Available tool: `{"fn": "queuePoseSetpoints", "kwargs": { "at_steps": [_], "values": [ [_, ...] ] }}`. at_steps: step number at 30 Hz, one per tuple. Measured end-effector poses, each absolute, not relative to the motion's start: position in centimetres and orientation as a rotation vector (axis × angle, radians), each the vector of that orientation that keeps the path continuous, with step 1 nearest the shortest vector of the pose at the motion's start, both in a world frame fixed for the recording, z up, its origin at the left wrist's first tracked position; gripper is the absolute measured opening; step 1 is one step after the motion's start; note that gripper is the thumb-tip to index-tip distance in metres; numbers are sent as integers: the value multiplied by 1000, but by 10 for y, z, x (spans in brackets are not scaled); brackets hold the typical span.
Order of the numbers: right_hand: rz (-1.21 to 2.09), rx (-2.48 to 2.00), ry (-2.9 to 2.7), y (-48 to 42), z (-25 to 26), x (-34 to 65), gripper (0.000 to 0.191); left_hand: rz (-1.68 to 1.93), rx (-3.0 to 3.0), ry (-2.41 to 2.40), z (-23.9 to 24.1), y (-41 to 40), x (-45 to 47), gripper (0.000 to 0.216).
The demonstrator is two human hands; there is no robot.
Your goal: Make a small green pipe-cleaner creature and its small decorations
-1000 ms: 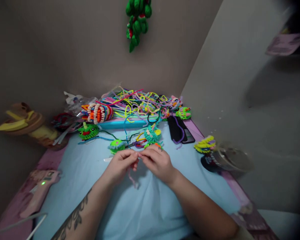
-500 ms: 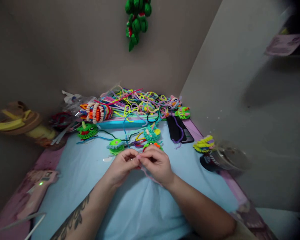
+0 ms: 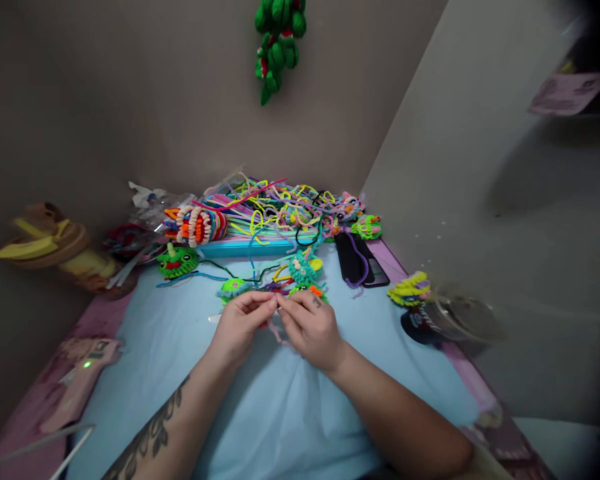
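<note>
My left hand [image 3: 243,325] and my right hand [image 3: 313,328] meet over the middle of the blue cloth [image 3: 180,347], fingertips pinched together. Between them they hold a pink pipe cleaner [image 3: 277,331], whose loose end dangles below the fingers. Most of what lies inside the pinch is hidden. Just beyond my fingers are a round green pipe-cleaner piece [image 3: 231,288] with a blue edge and a teal pipe-cleaner figure [image 3: 305,265]. A green and orange piece [image 3: 316,291] is partly covered by my right hand. Purple-handled scissors [image 3: 275,287] seem to lie between these.
A blue tray [image 3: 253,249] heaped with pipe cleaners stands at the back. Around it sit a striped figure [image 3: 195,225], a green one-horned figure [image 3: 177,261] and a black phone [image 3: 353,260]. A clear cup [image 3: 453,313] lies right; a pink device [image 3: 83,383] lies left.
My hands have turned slightly, with the right knuckles rolling over. The pink pipe cleaner's loose end has swung to hang lower and further left. The whole view has shifted a little.
</note>
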State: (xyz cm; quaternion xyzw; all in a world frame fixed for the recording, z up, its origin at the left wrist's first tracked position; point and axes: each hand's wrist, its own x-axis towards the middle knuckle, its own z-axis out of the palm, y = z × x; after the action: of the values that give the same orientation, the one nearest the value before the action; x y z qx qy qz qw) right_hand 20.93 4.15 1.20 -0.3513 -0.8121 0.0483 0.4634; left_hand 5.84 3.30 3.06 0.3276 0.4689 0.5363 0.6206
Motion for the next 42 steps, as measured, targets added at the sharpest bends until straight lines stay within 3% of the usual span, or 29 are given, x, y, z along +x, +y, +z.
{"fn": "queuePoseSetpoints", "kwargs": {
  "at_steps": [9,17,28,42],
  "values": [
    [165,-835,-1921,40,15,210,20,1214,868,1029,29,31,54,22],
    [233,-810,-1990,44,11,211,24,1066,1032,1072,29,35,45,26],
    [283,-811,-2034,48,12,211,16,1006,1848,1481,37,18,46,7],
    [302,-726,-1999,48,14,213,15,1083,1408,1229,45,17,50,12]
  ]
}}
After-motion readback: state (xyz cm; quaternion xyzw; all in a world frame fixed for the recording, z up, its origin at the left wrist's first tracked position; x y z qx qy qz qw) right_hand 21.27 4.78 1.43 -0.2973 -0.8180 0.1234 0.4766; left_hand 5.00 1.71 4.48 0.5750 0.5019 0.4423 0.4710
